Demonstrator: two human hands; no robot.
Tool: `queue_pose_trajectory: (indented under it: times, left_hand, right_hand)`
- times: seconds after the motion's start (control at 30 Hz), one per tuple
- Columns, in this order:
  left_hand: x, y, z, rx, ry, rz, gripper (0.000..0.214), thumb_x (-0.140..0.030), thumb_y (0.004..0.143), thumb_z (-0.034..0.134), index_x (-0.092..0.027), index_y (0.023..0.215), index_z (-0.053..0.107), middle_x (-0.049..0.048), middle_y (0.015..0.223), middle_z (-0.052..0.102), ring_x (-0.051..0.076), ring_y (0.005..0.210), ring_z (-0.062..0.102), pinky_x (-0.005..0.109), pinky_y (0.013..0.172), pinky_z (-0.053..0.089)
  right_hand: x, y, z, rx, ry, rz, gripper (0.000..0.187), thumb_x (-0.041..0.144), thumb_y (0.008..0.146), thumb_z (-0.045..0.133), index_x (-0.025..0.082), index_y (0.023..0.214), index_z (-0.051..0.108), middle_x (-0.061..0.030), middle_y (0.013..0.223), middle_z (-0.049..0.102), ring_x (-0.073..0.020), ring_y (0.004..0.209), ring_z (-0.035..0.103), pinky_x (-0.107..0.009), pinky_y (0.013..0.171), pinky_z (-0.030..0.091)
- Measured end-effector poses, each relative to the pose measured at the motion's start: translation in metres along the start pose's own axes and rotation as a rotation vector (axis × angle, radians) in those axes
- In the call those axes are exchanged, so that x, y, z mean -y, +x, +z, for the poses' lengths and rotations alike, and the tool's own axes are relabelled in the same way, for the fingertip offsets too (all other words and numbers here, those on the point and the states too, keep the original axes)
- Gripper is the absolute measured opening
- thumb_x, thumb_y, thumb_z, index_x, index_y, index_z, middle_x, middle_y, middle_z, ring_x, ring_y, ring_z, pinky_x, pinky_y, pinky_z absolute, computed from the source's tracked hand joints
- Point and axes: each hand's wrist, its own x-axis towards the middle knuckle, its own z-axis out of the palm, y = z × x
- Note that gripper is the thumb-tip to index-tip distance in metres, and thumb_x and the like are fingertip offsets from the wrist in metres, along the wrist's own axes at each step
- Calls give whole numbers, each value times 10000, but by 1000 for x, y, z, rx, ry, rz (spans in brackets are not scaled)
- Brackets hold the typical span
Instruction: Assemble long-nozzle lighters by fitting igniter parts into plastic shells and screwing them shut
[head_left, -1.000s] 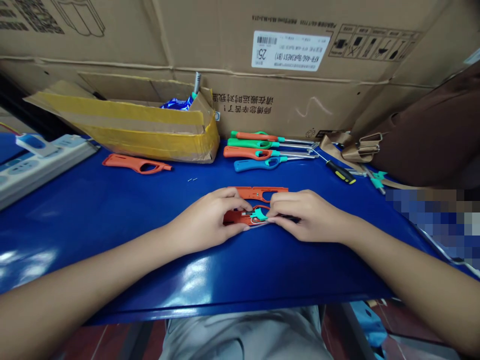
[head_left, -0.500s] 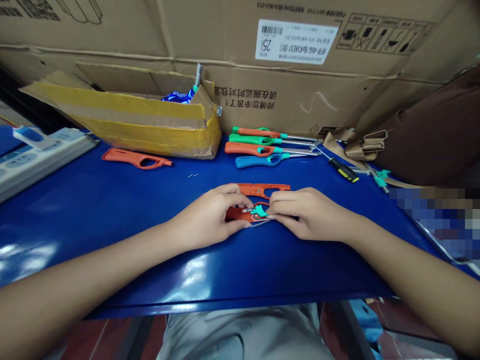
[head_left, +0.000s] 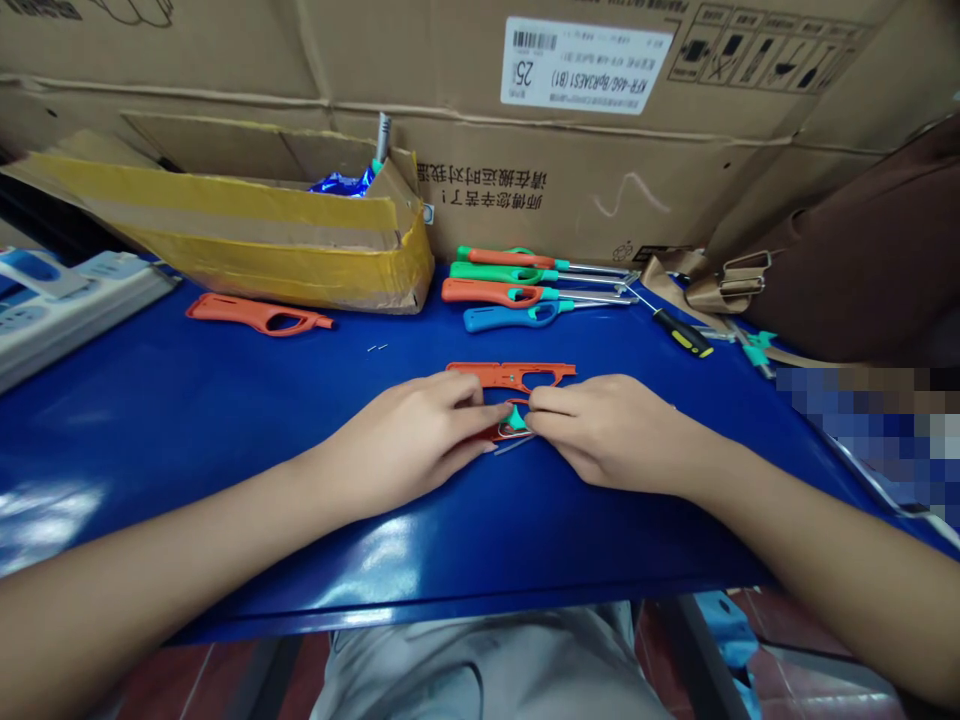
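Both hands meet over an orange lighter shell half [head_left: 491, 434] on the blue table. My left hand [head_left: 431, 430] is closed round its left end, with the index fingertip on the green trigger [head_left: 515, 418] and the thumb at the near edge. My right hand [head_left: 592, 425] pinches at the shell's right end; its fingers cover whatever they grip there. A thin wire loops beside the trigger. Just behind the hands lies another orange shell half [head_left: 510, 376], its inner side up. A thin clear tube [head_left: 514, 444] shows at the near side.
Assembled lighters [head_left: 510, 290] lie in a row at the back, near a screwdriver [head_left: 682, 333]. An orange shell piece [head_left: 259, 315] and two small pins [head_left: 377, 348] are on the left. A taped carton [head_left: 300, 260] and a power strip [head_left: 75, 310] stand farther left.
My left index finger has moved right and forward onto the green trigger, covering the shell's inner parts. My right hand stays at the shell's right end. The view has shifted slightly.
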Motion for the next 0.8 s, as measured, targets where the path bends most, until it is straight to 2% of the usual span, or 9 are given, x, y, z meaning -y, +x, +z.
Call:
queue_pose_trajectory:
  times: [0.13,0.27,0.37,0.5,0.63,0.8]
  left_hand:
    - [-4,-1,1,43,283,89,324,-305,1063,437,-187,1216,697,87,970,671,244,855,655,368,742,536]
    - [-6,-3,4,38,383,115,314,-294,1068,429,-186,1212,685,83,995,663,224,866,645,337,747,515]
    - [-6,-4,4,33,392,116,297,-290,1062,448,-191,1227,674,78,981,658,219,869,641,323,738,510]
    - [-5,-4,4,12,365,113,278,-294,1052,472,-192,1209,678,79,984,659,238,868,646,353,736,520]
    - [-5,-4,3,12,330,96,272,-304,1047,486,-206,1220,672,75,997,676,241,883,660,358,751,530]
    - [-8,-4,-2,-26,240,87,263,-282,1051,475,-223,1206,679,71,1101,703,232,972,669,348,821,541]
  right_hand:
    - [1,-1,-3,23,8,31,208,130,947,485,166,949,691,-56,923,698,-149,647,555,-313,573,314]
    - [-3,-4,-1,-46,134,116,244,217,1011,482,204,978,724,-49,996,712,-150,732,618,-285,613,381]
    - [-6,-4,2,-96,278,175,220,252,1016,510,216,1008,726,-55,1046,720,-169,859,667,-274,693,448]
    - [-8,-3,2,-100,431,186,194,233,997,521,204,979,713,-58,1011,708,-171,865,665,-284,771,485]
    - [-10,-5,-2,-93,471,171,151,209,967,544,199,977,694,-63,992,689,-166,834,645,-276,741,477]
    - [-12,-8,-6,-25,505,116,101,204,960,562,220,998,655,-47,1019,682,-170,874,634,-271,754,476]
